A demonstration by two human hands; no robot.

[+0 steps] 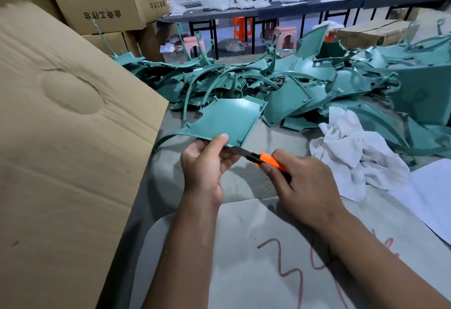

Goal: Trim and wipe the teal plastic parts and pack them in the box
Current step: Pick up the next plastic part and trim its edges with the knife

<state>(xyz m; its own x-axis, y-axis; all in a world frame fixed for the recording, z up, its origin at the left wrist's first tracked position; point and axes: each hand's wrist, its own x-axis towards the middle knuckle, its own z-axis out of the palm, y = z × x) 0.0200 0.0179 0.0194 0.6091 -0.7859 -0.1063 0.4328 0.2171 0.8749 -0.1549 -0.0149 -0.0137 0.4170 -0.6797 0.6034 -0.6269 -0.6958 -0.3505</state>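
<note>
- One teal plastic part (227, 119) is held up over the desk (246, 181); the left hand (207, 162) pinches its near edge, thumb on top, fingers curled beneath
- The right hand (305, 184) has its fingers wrapped round an orange utility knife (266, 160); the blade tip touches the part's near edge, just beside the left thumb
- A heap of teal parts (305, 77) lies behind; a white rag (353, 152) sits crumpled to the right, touching the heap
- A cardboard box flap (68, 113) rises on the left, near the held part
</note>
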